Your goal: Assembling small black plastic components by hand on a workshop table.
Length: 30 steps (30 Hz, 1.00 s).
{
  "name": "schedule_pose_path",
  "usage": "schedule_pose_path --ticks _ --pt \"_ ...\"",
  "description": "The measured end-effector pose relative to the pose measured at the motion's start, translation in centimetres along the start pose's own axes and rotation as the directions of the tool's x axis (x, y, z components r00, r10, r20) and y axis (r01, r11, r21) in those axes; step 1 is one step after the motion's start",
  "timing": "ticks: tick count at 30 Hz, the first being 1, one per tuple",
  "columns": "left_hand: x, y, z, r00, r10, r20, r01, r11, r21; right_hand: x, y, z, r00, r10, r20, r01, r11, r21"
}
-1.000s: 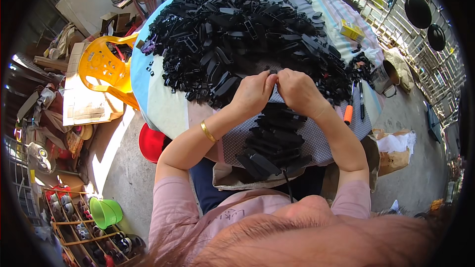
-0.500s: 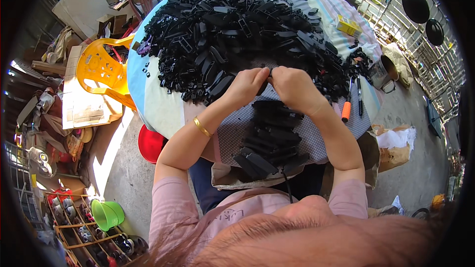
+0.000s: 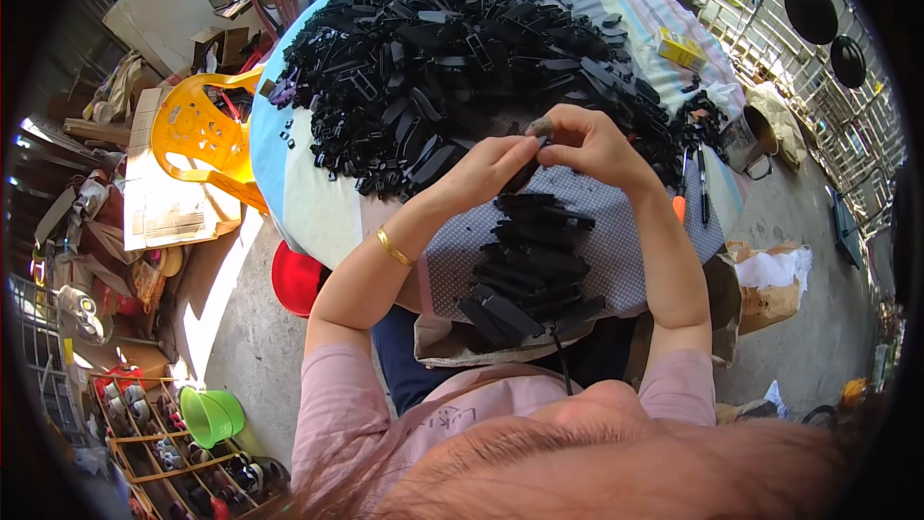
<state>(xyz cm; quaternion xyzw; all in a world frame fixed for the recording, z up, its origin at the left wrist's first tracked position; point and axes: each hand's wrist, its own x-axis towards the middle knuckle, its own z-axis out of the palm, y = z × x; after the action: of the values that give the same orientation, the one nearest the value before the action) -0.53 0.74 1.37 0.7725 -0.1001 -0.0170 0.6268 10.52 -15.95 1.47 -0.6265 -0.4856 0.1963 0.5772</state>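
Observation:
Both my hands meet over the near edge of a round table (image 3: 308, 202). My left hand (image 3: 481, 171) and my right hand (image 3: 587, 146) pinch one small black plastic part (image 3: 527, 169) between their fingertips. A gold bangle (image 3: 393, 247) circles my left wrist. Behind the hands a big heap of black plastic parts (image 3: 452, 48) covers most of the table. Below the hands, a stack of several long black pieces (image 3: 529, 260) lies on a dotted cloth (image 3: 626, 250) over my lap.
Pens (image 3: 701, 195) and a metal mug (image 3: 746, 143) sit at the table's right edge, a yellow box (image 3: 681, 48) farther back. A yellow plastic chair (image 3: 197, 130), a red stool (image 3: 296, 279), cardboard and a green bucket (image 3: 212, 416) stand at left. A paper bag (image 3: 765, 289) lies right.
The view has shifted a little. My hands stay together at the heap's edge, still working the small black part, and have lifted slightly away from the lap stack.

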Motion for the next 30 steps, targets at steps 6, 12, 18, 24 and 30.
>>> schedule_pose_path --ticks 6,12,18,24,30 --pt "-1.0 1.8 0.0 0.837 0.166 0.521 -0.315 0.926 0.211 -0.6 1.1 -1.8 0.995 0.034 -0.096 -0.071 0.908 -0.412" --pt "-0.8 0.4 -0.5 0.872 0.288 0.396 -0.32 0.947 0.016 0.5 2.9 0.3 0.984 -0.157 -0.088 0.028 0.621 -0.783" --pt "1.0 -2.8 -4.1 0.779 0.598 -0.187 0.013 0.284 0.959 2.3 4.6 3.3 0.976 -0.193 0.099 0.159 0.329 -0.931" --pt "1.1 -2.6 -4.1 0.899 0.382 -0.213 0.145 0.199 0.969 1.4 3.1 3.2 0.96 -0.28 -0.016 0.119 0.459 -0.881" --pt "0.8 -2.7 -4.3 0.843 0.486 -0.231 0.1 0.281 0.955 1.0 1.0 2.4 0.963 -0.017 -0.269 -0.087 0.925 -0.369"
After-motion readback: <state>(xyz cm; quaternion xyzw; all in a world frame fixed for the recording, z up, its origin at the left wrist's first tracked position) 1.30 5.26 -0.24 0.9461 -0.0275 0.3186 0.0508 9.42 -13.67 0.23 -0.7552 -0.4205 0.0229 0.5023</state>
